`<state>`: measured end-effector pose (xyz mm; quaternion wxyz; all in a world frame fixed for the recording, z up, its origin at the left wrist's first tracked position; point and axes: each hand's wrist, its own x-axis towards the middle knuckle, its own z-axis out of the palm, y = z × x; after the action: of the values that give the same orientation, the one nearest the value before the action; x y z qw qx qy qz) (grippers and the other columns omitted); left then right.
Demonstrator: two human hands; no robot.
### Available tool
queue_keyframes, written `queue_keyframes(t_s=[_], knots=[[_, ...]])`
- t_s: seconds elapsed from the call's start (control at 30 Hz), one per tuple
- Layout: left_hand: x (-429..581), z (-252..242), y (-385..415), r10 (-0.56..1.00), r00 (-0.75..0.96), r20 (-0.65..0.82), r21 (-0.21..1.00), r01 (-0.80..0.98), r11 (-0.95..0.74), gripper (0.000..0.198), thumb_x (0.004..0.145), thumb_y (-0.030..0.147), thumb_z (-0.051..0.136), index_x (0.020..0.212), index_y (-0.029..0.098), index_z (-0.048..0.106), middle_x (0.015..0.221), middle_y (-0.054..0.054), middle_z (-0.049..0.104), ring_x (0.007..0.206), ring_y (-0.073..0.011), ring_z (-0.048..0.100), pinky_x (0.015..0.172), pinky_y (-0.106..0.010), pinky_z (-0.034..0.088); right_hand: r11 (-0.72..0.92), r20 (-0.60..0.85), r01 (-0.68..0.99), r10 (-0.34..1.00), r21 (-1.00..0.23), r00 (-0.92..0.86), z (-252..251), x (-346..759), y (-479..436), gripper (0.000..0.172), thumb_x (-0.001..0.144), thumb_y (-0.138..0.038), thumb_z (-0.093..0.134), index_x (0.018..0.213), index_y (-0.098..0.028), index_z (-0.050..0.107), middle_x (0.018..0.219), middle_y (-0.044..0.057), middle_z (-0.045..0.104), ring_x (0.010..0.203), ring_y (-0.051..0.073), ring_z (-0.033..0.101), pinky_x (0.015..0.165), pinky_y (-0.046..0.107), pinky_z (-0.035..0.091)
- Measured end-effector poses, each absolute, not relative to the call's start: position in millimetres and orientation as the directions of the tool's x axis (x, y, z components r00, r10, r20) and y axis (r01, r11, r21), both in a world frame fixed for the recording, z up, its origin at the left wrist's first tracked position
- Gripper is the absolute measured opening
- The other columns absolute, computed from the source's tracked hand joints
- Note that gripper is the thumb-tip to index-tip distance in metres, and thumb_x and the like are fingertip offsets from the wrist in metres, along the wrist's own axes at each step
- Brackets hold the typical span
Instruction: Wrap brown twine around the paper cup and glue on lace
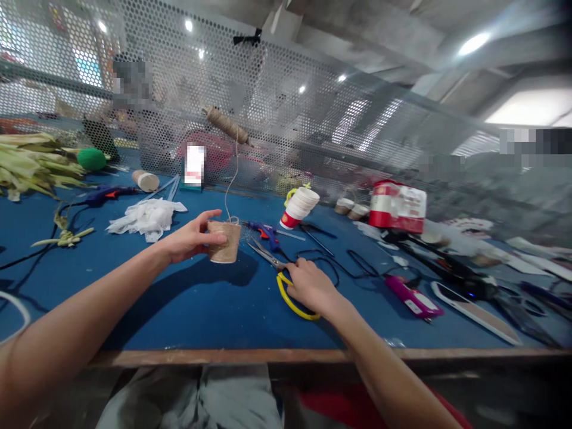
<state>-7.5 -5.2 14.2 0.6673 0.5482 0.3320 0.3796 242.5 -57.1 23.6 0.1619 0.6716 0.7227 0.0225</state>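
Note:
My left hand (196, 238) is closed around a small cup wrapped in brown twine (226, 247), held above the blue table (187, 316). A strand rises from the cup's rim to a twine spool (227, 126) on the mesh screen. My right hand (310, 283) grips yellow-handled scissors (286, 287); their blades are apart and point toward the cup. Just behind the scissors lies a blue glue gun (269, 235). A stack of white and red paper cups (299, 207) leans beyond it.
White crumpled material (145, 217), another glue gun (107, 193) and pale husks (36, 161) lie on the left. To the right are a purple box (412, 296), black cables, a red and white package (397, 205) and a flat white-edged object (476, 313). The perforated screen (277, 101) stands behind.

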Motion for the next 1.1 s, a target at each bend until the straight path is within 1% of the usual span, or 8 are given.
queue_keyframes(t_s=[0.17, 0.37, 0.6, 0.77, 0.83, 0.9, 1.0, 1.1], knots=[[-9, 16, -4, 0.881, 0.472, -0.041, 0.981, -0.148, 0.125, 0.071, 0.064, 0.026, 0.066, 0.124, 0.028, 0.029, 0.119, -0.011, 0.045, 0.102, -0.0212, 0.052, 0.076, -0.031, 0.046, 0.094, -0.19, 0.982, 0.98, 0.163, -0.062, 22, 250, -57, 0.046, 0.072, -0.02, 0.047, 0.118, -0.009, 0.046, 0.105, 0.018, 0.052, 0.098, 0.025, 0.049, 0.079, 0.03, 0.035], [-9, 17, -6, 0.87, 0.491, -0.046, 0.978, -0.155, 0.139, 0.071, 0.063, 0.025, 0.066, 0.124, 0.027, 0.029, 0.119, -0.01, 0.046, 0.103, -0.0222, 0.051, 0.079, -0.034, 0.045, 0.096, -0.211, 0.987, 0.975, 0.126, -0.068, 18, 276, -45, 0.044, 0.076, -0.04, 0.043, 0.105, -0.008, 0.053, 0.097, 0.018, 0.055, 0.089, 0.026, 0.052, 0.073, 0.03, 0.038], [-8, 15, -6, 0.867, 0.498, -0.037, 0.954, -0.242, 0.18, 0.071, 0.064, 0.02, 0.065, 0.125, 0.026, 0.03, 0.123, -0.011, 0.044, 0.107, -0.0233, 0.05, 0.089, -0.038, 0.04, -0.045, -0.096, 0.999, 0.994, -0.018, 0.043, 3, 263, -66, 0.065, 0.07, -0.037, 0.049, 0.126, -0.008, 0.035, 0.104, 0.017, 0.053, 0.092, 0.026, 0.053, 0.077, 0.03, 0.038], [-9, 17, -5, 0.863, 0.505, -0.004, 0.921, -0.335, 0.2, 0.067, 0.062, 0.018, 0.066, 0.121, 0.021, 0.034, 0.129, -0.013, 0.038, 0.114, -0.0261, 0.043, 0.093, -0.039, 0.037, -0.089, -0.087, 0.991, 0.993, -0.097, 0.081, 0, 250, -73, 0.064, 0.066, -0.026, 0.049, 0.125, -0.005, 0.038, 0.107, 0.019, 0.051, 0.099, 0.027, 0.052, 0.083, 0.032, 0.037], [-9, 17, -4, 0.858, 0.514, 0.001, 0.916, -0.344, 0.205, 0.064, 0.061, 0.019, 0.066, 0.118, 0.019, 0.037, 0.129, -0.013, 0.039, 0.115, -0.0278, 0.042, 0.094, -0.041, 0.036, -0.082, -0.079, 0.971, 0.995, -0.227, 0.066, 2, 254, -72, 0.06, 0.063, -0.022, 0.05, 0.12, -0.006, 0.044, 0.105, 0.017, 0.053, 0.098, 0.026, 0.052, 0.083, 0.031, 0.038], [-10, 16, -3, 0.848, 0.53, 0.006, 0.915, -0.344, 0.209, 0.062, 0.06, 0.021, 0.067, 0.115, 0.018, 0.04, 0.127, -0.013, 0.041, 0.114, -0.0286, 0.043, 0.094, -0.042, 0.035, -0.105, -0.118, 0.881, 0.991, -0.461, 0.056, 6, 260, -71, 0.055, 0.062, -0.02, 0.051, 0.115, -0.009, 0.047, 0.096, 0.013, 0.057, 0.087, 0.022, 0.055, 0.075, 0.03, 0.041], [-12, 13, -1, 0.824, 0.567, 0.02, 0.917, -0.339, 0.211, 0.06, 0.06, 0.024, 0.067, 0.114, 0.019, 0.042, 0.124, -0.012, 0.045, 0.112, -0.0278, 0.045, 0.092, -0.041, 0.037, -0.171, -0.21, 0.516, 0.978, -0.84, -0.018, 14, 266, -74, 0.051, 0.064, -0.023, 0.053, 0.113, -0.014, 0.045, 0.073, 0.003, 0.055, 0.054, 0.011, 0.05, 0.049, 0.024, 0.04], [-13, 12, -1, 0.801, 0.597, 0.037, 0.914, -0.344, 0.215, 0.06, 0.061, 0.027, 0.066, 0.116, 0.02, 0.042, 0.123, -0.011, 0.046, 0.109, -0.0269, 0.047, 0.088, -0.038, 0.04, -0.149, -0.171, 0.154, 0.975, -0.977, -0.144, 22, 262, -80, 0.047, 0.07, -0.037, 0.053, 0.112, -0.019, 0.044, 0.062, -0.004, 0.045, 0.04, 0.005, 0.034, 0.036, 0.02, 0.028]])
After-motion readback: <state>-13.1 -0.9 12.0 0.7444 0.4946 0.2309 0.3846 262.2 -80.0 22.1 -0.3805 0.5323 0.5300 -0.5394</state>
